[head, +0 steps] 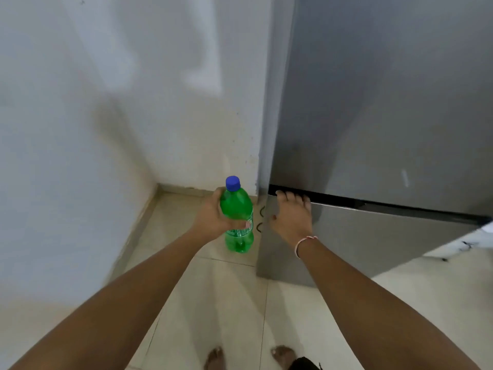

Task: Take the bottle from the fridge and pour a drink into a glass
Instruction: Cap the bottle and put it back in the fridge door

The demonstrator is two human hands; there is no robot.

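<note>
Left hand (pixel 213 213) grips the green bottle (pixel 238 217) upright, blue cap on, just left of the fridge (pixel 373 129). Right hand (pixel 292 216) lies open, fingers straight, against the fridge door at the seam.

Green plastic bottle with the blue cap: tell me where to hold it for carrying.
Grip the green plastic bottle round its mid-body from the side, as the left hand does now: it is upright, and the blue cap stays free for opening.
</note>
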